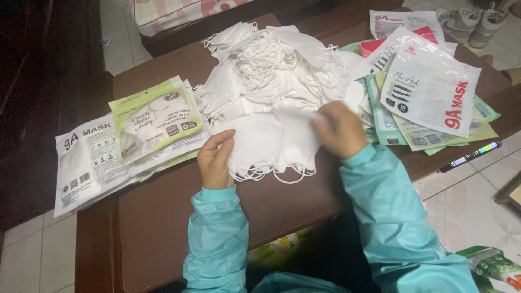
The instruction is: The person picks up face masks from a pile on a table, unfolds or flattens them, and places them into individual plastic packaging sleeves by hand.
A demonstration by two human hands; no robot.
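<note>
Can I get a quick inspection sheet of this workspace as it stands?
Surface: brown padded tabletop, near part bare.
Job's things: stack of white face masks at the front; loose heap of masks behind.
Clutter: filled mask packets at left; empty packets fanned at right.
Hands: left hand grips the stack's left edge; right hand rests on its right side, fingers blurred.
Cables: nothing seen.
Surroundings: tiled floor, shoes top right, dark flat device at the table's right edge.
</note>
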